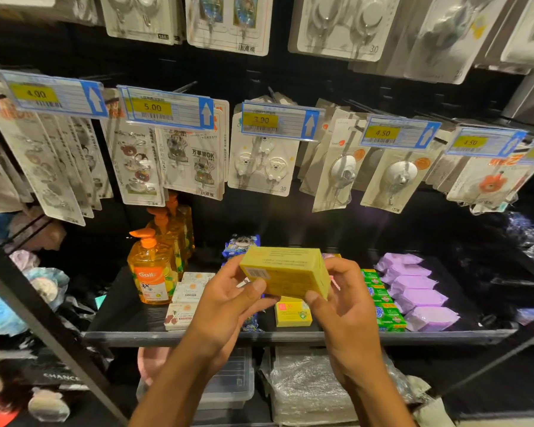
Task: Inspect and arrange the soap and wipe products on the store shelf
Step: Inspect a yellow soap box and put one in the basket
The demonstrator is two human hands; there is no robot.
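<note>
Left hand and right hand grip clamped on yellow soap box.

Holding a soap box over the shelf front, left hand at its left end, right hand at its right. Facing pump bottles standing at the shelf's left, flat cartons lying just right of them, a second box sitting below the held one, bar packs then wipe packs lining up rightward.
</note>
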